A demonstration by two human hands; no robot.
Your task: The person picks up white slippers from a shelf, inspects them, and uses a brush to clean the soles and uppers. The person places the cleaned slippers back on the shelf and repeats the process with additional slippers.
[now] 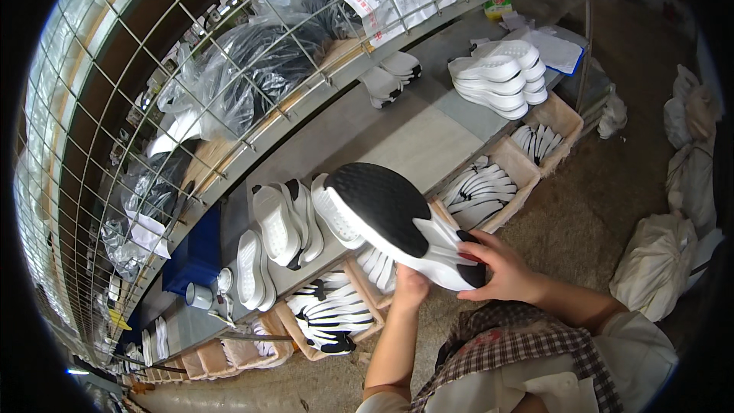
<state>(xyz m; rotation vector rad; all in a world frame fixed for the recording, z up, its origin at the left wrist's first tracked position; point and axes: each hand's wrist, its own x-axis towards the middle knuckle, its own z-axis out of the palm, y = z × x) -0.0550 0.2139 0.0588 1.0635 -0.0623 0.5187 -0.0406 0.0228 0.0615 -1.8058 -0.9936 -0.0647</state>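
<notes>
“Mesh (pixel 134 46) at the far left?”

“Yes, wire strands curving along a shelf, and they stand between the view and the grey plastic bags (pixel 260 53) on it. Below sit a blue bin (pixel 195 252) and a white mug (pixel 200 296).”

“Next along?”

“White shoe soles (pixel 277 227) on a grey bench (pixel 306 157), and under its near edge a lined crate (pixel 291 331) packed with black-and-white pieces.”

“And the left hand (pixel 413 283)?”

“It holds the lower edge of a white shoe sole with a black tread (pixel 382 206); most of its fingers are hidden behind it. That sole is tilted in mid-air at the bench's front, underside showing, and covers part of the bench and the soles beyond.”

“The right hand (pixel 501 264)?”

“Closed around the narrow end, fingers by the black patch, thumb lower down.”

“What's beyond that?”

“Two more lined crates (pixel 522 173) with white pieces inside, then a stack of white soles (pixel 501 76) on the bench, beside papers on a blue-edged clipboard (pixel 562 52). Far right, pale sacks (pixel 656 264) rest on the floor (pixel 566 222).”
</notes>
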